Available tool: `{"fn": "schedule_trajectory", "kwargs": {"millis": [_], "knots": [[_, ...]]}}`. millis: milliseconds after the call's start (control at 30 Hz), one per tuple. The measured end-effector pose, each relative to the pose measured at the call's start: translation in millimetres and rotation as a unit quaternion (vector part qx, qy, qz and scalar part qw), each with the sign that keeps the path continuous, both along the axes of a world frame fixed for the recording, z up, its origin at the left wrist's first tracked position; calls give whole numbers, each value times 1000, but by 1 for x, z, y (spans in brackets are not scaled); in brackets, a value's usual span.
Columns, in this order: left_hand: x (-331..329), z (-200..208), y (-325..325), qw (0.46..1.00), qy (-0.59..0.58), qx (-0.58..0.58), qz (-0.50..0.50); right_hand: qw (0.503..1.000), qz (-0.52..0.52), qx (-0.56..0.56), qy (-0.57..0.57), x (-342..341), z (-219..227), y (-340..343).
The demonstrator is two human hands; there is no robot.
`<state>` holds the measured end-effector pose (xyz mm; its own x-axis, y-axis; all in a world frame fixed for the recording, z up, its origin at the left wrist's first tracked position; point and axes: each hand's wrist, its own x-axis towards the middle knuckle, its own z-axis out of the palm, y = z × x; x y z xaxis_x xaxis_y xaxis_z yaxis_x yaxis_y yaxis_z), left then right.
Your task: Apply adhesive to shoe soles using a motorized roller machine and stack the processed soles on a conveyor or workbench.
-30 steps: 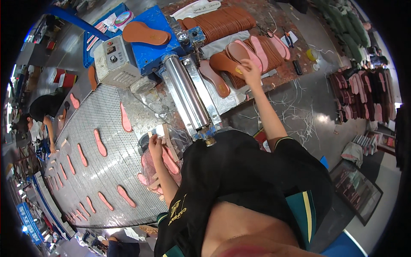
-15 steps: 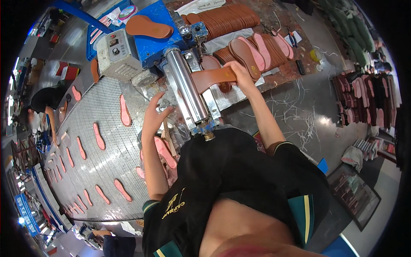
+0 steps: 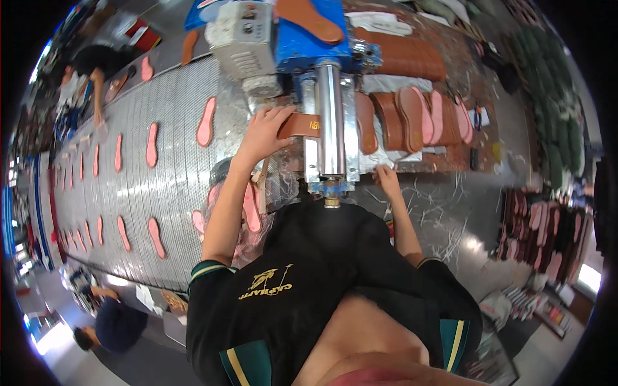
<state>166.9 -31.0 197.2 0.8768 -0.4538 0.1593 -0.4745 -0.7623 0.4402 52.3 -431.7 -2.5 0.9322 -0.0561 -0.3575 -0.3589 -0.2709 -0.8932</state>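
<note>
A brown insole lies under the steel roller, its free end sticking out on the left side. My left hand is closed on that end, fingers above and thumb below. The roller hides the rest of the insole. On the roller's right, close to the table's front edge, my right hand holds nothing I can see, its fingers loosely bent. Nearest to it are a single brown insole lying flat and a leaning row of brown insoles with pink ones among them.
A blue machine body carries another brown insole on top, beside a grey control box. Pink insoles lie spaced along the metal mesh conveyor at left. A longer brown stack stands at the back right. Another person's arm reaches in at far left.
The insole has passed leftward through the roller. My left hand has taken hold of its emerging end; my right hand has let go and dropped toward the table edge. The view has turned.
</note>
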Motion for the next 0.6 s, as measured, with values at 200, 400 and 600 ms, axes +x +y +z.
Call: {"fn": "schedule_trajectory", "kwargs": {"millis": [200,400,600], "knots": [[-31,-35,68,956,180,-212,93,975,62,-38,210,-55,-53,-5],[-129,-94,133,484,267,-812,188,946,198,-90,239,-92,-104,-26],[-246,-150,223,337,74,-891,295,870,417,-244,99,-44,-75,-1]]}}
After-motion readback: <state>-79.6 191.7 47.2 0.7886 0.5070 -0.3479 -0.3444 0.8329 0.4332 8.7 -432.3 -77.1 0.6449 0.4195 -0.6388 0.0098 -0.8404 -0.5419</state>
